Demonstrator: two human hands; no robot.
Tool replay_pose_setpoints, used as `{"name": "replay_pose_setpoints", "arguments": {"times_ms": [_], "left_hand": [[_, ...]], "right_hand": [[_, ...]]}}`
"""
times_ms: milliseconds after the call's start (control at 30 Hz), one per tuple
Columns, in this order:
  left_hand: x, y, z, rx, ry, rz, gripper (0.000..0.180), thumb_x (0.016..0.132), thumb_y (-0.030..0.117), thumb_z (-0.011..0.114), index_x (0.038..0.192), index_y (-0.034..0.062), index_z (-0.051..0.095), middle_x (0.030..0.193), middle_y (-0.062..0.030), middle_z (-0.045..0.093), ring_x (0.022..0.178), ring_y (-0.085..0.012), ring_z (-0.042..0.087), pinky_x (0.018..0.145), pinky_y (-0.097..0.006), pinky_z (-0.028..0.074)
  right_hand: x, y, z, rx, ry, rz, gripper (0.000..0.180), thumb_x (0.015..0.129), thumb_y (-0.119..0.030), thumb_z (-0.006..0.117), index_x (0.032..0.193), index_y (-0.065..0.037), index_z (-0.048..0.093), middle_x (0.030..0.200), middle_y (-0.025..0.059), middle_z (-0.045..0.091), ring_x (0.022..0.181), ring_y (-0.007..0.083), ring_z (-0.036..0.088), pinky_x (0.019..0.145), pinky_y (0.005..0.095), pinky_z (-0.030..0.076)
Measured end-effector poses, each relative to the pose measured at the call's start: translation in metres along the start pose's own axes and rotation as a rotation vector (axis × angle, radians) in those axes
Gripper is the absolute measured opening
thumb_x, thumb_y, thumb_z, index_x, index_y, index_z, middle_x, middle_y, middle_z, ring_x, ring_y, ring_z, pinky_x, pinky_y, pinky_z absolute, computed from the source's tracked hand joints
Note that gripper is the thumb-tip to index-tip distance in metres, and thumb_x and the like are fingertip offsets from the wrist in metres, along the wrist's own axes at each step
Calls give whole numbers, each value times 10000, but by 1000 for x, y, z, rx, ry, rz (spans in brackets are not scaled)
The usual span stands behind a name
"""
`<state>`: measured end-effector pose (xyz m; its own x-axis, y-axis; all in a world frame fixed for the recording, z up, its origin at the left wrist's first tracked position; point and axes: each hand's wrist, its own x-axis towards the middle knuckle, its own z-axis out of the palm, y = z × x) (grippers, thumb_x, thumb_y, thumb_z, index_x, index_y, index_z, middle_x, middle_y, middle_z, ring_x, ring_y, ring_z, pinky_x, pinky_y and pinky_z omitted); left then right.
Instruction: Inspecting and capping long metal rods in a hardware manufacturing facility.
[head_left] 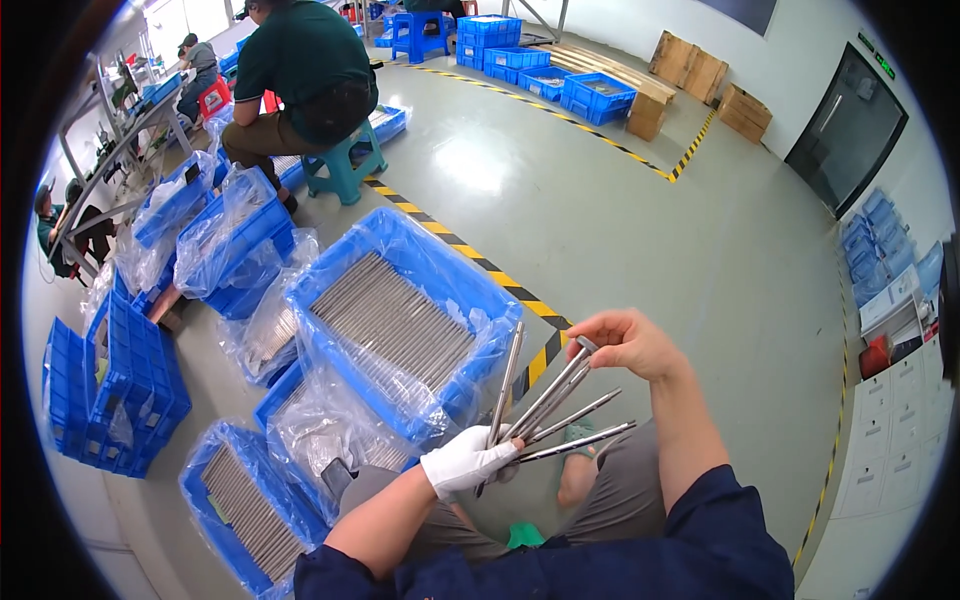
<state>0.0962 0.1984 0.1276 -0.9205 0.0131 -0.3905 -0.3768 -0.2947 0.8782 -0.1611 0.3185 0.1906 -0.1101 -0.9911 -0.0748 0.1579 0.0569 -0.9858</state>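
Note:
My left hand [467, 460], in a white glove, grips the lower ends of several thin grey metal rods [560, 415] that fan upward and to the right. My bare right hand [628, 342] pinches the top end of one rod at the upper part of the fan. Both hands hover above my lap, just right of a blue crate [452, 282] lined with clear plastic and packed with rows of the same metal rods [392, 322].
More plastic-lined blue crates of rods lie at lower left [240, 510] and left [235, 235]. Empty blue crates [120, 390] stand stacked at far left. A person in a dark green shirt [305, 70] sits on a teal stool [345, 165]. Yellow-black floor tape [470, 255] runs past the crate.

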Motion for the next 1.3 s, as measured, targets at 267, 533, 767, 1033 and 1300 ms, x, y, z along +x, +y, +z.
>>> {"name": "replay_pose_setpoints", "arguments": {"times_ms": [267,533,767,1033,1300], "left_hand": [[2,-5,-3,162,44,12,341,924,401,534,939,62,569,678,13,535,607,-78,485,541,-237,402],[5,-8,-1,146,-122,-11,329,930,367,543,975,43,571,696,11,533,620,-70,472,549,-245,399],[4,-6,6,243,-234,-37,406,932,362,541,1175,37,546,720,-7,547,655,-92,486,592,-268,427],[6,-6,6,324,-268,13,362,942,359,519,1093,31,544,667,-22,540,626,-118,497,597,-289,442],[4,-5,6,312,-257,8,374,939,357,526,1117,29,540,661,-10,510,612,-111,470,583,-289,428]], "right_hand": [[1,9,10,-95,19,52,399,721,59,724,1099,6,609,1003,93,654,910,152,624,817,284,506],[2,1,-5,-124,232,59,313,783,-47,664,1087,9,614,969,99,655,917,166,625,832,310,499],[9,22,4,124,-106,-9,412,709,-134,763,1069,11,622,928,119,654,866,210,636,831,312,489],[-5,3,5,-136,-58,37,434,663,-49,809,1054,6,628,942,99,650,890,178,625,793,291,494],[3,11,14,-39,-134,107,395,699,18,764,1070,2,626,996,67,648,902,127,609,808,269,492]]}}
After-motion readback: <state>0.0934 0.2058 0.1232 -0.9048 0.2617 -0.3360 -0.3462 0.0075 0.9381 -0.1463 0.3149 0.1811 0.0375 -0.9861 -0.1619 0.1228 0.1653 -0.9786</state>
